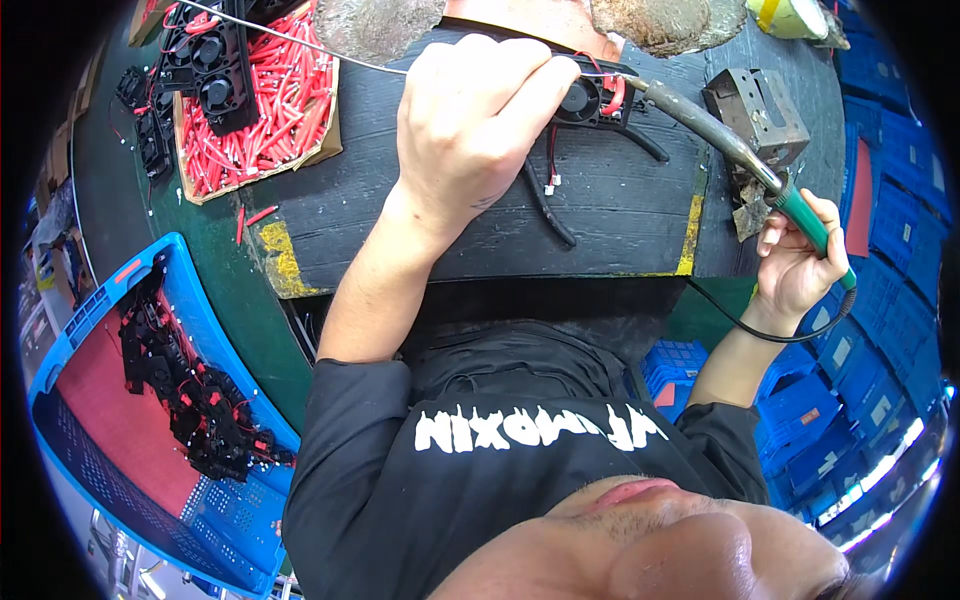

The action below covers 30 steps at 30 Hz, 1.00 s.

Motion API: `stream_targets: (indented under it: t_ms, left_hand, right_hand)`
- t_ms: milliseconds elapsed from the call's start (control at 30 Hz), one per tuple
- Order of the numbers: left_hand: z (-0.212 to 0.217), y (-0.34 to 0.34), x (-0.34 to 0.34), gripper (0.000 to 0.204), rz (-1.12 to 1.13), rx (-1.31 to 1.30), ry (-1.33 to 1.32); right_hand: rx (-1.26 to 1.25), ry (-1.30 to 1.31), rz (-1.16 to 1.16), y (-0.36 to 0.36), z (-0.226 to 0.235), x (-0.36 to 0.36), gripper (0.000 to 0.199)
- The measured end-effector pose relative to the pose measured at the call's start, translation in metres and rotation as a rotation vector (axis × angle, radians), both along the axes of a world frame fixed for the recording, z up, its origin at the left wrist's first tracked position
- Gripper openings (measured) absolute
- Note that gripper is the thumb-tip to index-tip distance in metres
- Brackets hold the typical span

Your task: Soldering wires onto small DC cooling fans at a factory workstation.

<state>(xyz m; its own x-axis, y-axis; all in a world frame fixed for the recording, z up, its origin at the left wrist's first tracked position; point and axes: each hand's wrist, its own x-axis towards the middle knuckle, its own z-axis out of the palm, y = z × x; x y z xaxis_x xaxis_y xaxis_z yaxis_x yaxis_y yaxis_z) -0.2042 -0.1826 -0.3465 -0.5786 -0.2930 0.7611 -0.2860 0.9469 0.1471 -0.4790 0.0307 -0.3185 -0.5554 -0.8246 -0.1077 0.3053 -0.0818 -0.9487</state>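
My right hand (800,260) is closed around the green handle of a soldering iron (720,145). The iron slants up and to the left, its tip at the red wires on a black fan assembly (578,103). Above that assembly, my left hand (475,125) is pinched on a thin grey solder wire (300,43), which trails off to the upper left. The wire's end comes close to the iron's tip; whether they touch I cannot tell. My left hand hides part of the fan assembly. A white-plugged lead and black-handled tool legs (545,207) show below it.
A cardboard box of red tubes (270,120) stands at the left, with more fan assemblies (210,75) lying on it. A metal stand (757,115) is at the right. A blue crate (180,270) of black parts sits lower left. Blue bins (890,270) fill the right side.
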Motion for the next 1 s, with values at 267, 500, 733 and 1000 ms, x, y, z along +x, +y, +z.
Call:
stream_targets:
  t_ms: [267, 500, 733, 1000]
  left_hand:
    - [0.003, 0.003, 0.001, 0.025, 0.012, 0.007, -0.004]
    - [0.000, -0.003, 0.000, 0.023, 0.003, 0.000, 0.000]
    - [-0.001, -0.003, 0.000, 0.023, -0.014, -0.020, 0.031]
    - [0.010, 0.009, 0.000, 0.024, 0.037, 0.093, -0.048]
  right_hand:
    - [0.009, 0.019, -0.003, 0.000, 0.001, -0.001, 0.050]
    - [0.003, 0.012, -0.005, 0.000, 0.001, -0.001, 0.050]
    - [0.000, 0.020, -0.005, 0.000, 0.001, -0.001, 0.050]
    - [-0.027, -0.023, -0.002, -0.002, 0.001, -0.002, 0.049]
